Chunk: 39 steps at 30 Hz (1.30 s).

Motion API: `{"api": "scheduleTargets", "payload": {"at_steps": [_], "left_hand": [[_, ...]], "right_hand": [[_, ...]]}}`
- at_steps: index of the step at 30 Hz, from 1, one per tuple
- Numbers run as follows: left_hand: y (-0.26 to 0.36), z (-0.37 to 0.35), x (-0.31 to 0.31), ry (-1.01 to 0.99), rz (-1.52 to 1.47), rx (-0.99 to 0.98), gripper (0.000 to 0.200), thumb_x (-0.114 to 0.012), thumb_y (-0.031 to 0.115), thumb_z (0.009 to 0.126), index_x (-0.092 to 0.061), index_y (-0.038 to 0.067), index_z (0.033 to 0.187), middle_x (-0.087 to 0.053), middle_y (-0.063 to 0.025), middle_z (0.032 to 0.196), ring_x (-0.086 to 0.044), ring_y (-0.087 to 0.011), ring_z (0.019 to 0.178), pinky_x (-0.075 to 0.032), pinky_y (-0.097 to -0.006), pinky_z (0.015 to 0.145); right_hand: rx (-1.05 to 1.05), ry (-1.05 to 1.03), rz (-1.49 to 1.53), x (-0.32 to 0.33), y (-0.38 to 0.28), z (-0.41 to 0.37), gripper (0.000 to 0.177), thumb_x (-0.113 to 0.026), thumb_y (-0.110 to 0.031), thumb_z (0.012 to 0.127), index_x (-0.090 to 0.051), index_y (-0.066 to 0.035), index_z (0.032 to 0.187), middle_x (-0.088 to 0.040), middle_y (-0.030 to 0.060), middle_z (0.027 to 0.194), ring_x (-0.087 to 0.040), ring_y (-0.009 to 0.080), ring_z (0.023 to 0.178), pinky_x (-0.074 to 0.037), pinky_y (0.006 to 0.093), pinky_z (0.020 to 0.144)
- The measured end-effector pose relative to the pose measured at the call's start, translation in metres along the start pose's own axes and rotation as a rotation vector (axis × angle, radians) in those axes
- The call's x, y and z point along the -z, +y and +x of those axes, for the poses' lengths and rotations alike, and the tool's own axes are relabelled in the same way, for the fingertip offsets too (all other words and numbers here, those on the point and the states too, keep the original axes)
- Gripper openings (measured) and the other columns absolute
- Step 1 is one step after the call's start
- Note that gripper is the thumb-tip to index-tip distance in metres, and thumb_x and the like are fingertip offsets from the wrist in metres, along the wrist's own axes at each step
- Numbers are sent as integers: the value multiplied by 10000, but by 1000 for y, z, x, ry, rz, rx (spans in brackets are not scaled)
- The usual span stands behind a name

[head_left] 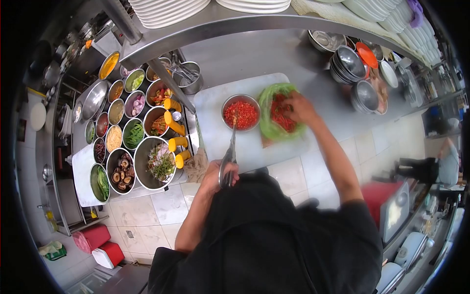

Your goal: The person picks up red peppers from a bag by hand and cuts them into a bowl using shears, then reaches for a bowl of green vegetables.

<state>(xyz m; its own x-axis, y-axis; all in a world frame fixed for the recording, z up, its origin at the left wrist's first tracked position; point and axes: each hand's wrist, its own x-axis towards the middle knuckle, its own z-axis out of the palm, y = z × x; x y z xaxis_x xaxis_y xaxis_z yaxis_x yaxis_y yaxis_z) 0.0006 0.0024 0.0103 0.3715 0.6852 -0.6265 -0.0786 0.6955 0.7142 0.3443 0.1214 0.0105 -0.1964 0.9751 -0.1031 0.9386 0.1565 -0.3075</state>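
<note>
My left hand clasps scissors at the chopped chilies. My right hand reaches into the green bag, its hold unclear.

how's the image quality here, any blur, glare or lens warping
Head view: strong fisheye warping, with the shelf edge bowed and corners black; the right hand and green bag look slightly smeared, probably by motion; a soft sheen on the steel counter.

Shiny metal scissors in left hand; smooth metal bowl past it; crinkly, thin plastic bag at right hand.
</note>
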Motion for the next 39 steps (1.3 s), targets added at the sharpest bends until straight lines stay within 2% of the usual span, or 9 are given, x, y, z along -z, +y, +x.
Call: {"api": "scheduleTargets", "payload": {"at_steps": [9, 18, 24, 27, 30, 34, 39], "left_hand": [[-2, 0, 2, -6, -18, 4, 272, -707, 220, 774, -630, -41, 769, -617, -122, 613, -594, -178, 486, -487, -272, 453], [-1, -2, 5, -16, -8, -2, 284, -708, 220, 782, -640, -55, 809, -624, -118, 614, -599, -169, 489, -483, -259, 449], [1, -1, 4, -5, 16, 4, 276, -706, 239, 759, -633, -27, 748, -619, -116, 608, -595, -173, 477, -498, -273, 455], [2, -2, 3, 0, 18, 11, 272, -705, 237, 759, -632, -24, 744, -618, -116, 607, -595, -173, 480, -498, -273, 456], [2, -1, 4, -1, 25, 15, 269, -705, 235, 759, -631, -24, 746, -619, -116, 610, -596, -173, 482, -497, -272, 457], [0, 0, 5, -14, 11, 17, 278, -699, 220, 785, -638, -49, 812, -620, -114, 612, -596, -167, 489, -479, -258, 457], [5, -1, -1, -10, 15, 10, 276, -698, 221, 784, -637, -48, 800, -619, -114, 614, -593, -169, 489, -480, -260, 461]], "right_hand": [[-102, 125, 22, -11, 7, -3, 336, -787, -265, 721, -695, -149, 1023, -555, 71, 1142, -550, 303, 1111, -486, 415, 914], [-173, 201, -42, -7, 13, -15, 313, -676, -83, 696, -699, -158, 1000, -550, 70, 1149, -561, 304, 1085, -502, 422, 894], [-207, 238, -21, -7, 3, -13, 174, -683, -99, 679, -704, -141, 847, -606, 70, 1034, -595, 299, 1030, -516, 428, 853], [-270, 132, -54, -13, 7, -9, 102, -696, -133, 679, -702, -146, 780, -641, 80, 973, -617, 305, 991, -528, 433, 824], [-304, 185, -152, -15, 1, -9, 77, -704, -164, 684, -713, -152, 759, -661, 86, 964, -627, 303, 980, -536, 427, 813], [-289, 107, -215, -4, -8, -8, 198, -748, -250, 701, -712, -104, 831, -663, 96, 998, -625, 299, 1013, -539, 425, 820], [-333, 38, -265, -12, -7, 5, 360, -778, -347, 709, -693, -59, 910, -661, 142, 1017, -634, 304, 1016, -537, 438, 824]]}}
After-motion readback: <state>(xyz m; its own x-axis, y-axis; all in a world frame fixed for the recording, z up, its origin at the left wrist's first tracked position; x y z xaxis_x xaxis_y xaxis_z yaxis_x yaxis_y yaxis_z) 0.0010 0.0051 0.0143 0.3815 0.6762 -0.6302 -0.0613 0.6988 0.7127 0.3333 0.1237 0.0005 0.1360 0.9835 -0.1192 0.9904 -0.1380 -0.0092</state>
